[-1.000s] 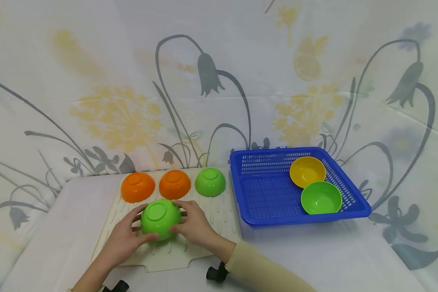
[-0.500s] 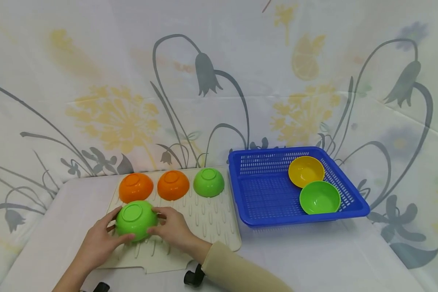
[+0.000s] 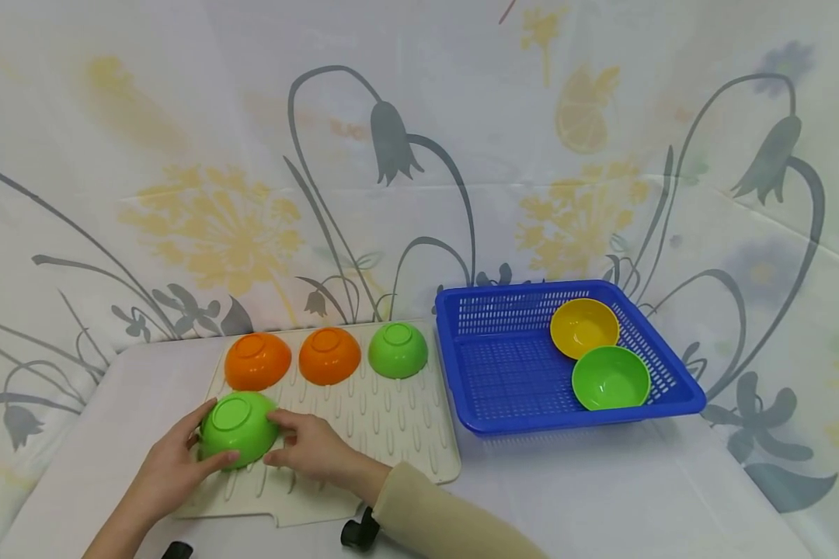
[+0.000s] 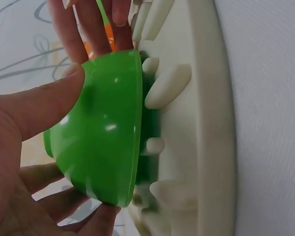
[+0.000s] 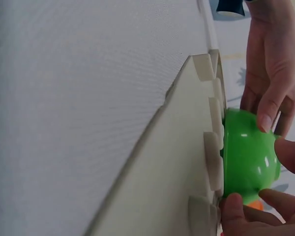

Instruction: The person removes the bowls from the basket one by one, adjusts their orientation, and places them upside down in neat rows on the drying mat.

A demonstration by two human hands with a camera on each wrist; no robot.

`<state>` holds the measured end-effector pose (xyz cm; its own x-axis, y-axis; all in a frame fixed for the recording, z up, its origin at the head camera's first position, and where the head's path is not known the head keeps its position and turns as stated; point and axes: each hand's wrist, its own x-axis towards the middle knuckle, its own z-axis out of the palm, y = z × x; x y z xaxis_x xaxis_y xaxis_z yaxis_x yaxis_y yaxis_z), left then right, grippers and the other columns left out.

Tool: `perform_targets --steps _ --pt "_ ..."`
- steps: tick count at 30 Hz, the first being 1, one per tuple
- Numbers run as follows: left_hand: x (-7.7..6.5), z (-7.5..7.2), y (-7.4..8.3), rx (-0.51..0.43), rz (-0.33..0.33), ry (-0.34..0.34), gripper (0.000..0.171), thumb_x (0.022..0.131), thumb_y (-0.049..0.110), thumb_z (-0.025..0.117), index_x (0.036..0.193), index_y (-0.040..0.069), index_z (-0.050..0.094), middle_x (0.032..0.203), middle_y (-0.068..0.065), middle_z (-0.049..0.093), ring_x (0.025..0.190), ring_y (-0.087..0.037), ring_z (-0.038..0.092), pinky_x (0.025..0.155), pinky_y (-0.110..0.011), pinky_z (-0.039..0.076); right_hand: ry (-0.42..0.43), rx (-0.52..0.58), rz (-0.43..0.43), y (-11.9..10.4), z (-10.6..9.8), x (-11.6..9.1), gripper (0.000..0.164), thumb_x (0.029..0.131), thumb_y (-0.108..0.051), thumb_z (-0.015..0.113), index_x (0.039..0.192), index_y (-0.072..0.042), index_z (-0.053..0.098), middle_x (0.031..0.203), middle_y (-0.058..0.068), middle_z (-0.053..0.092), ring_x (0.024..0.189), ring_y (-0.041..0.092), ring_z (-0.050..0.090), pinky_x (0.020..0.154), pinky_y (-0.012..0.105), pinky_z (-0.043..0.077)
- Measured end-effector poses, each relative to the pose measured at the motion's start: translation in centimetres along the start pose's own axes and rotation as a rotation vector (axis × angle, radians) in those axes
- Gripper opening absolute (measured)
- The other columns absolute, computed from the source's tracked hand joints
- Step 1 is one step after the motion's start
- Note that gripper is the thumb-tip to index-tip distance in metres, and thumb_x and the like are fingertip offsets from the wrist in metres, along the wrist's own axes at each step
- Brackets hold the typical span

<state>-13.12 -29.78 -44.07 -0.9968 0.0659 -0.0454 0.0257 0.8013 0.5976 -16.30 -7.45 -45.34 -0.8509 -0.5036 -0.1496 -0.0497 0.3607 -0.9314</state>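
Observation:
An upside-down green bowl (image 3: 239,428) sits at the left front of a cream drying mat (image 3: 363,450), its rim down against the raised ridges (image 4: 168,87). My left hand (image 3: 171,466) grips its left side, thumb in front and fingers behind. On the opposite side my right hand (image 3: 322,449) holds it with thumb and fingertips. Behind it, a row of upturned bowls lines the mat's back edge: an orange bowl (image 3: 257,362), a second orange bowl (image 3: 329,356) and a light green bowl (image 3: 398,351). The held bowl's inside is hidden.
To the right of the mat stands a blue plastic basket (image 3: 510,423). Inside it, a yellow bowl (image 3: 584,329) and a green bowl (image 3: 611,378) lie with their openings up. A patterned curtain (image 3: 419,155) rises behind the white-covered table (image 3: 566,497).
Both hands have shifted the green bowl leftward across the mat, from the middle front to the left front below the first orange bowl. The other bowls and the basket have stayed put.

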Motion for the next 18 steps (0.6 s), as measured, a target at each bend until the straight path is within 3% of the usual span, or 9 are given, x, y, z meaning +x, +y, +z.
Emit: perform_targets --steps 8,18 --pt "0.32 0.32 0.09 0.017 -0.035 0.017 0.108 0.080 0.050 0.080 0.150 -0.011 0.025 0.145 -0.041 0.032 0.127 -0.060 0.037 0.099 -0.071 0.035 -0.063 0.029 -0.053 0.04 -0.05 -0.04 0.059 0.090 -0.011 0.074 0.145 -0.014 0.053 0.152 -0.007 0.044 0.131 0.004 0.046 0.099 0.017 0.044" --pt "0.41 0.75 -0.09 0.011 -0.035 0.030 0.107 0.079 0.049 0.081 0.148 -0.012 0.027 0.142 -0.042 0.034 0.126 -0.058 0.038 0.100 -0.072 0.033 -0.070 0.080 -0.023 0.31 -0.19 -0.11 0.056 0.090 -0.012 0.074 0.143 -0.017 0.056 0.143 -0.010 0.053 0.123 0.008 0.055 0.097 0.019 0.047"
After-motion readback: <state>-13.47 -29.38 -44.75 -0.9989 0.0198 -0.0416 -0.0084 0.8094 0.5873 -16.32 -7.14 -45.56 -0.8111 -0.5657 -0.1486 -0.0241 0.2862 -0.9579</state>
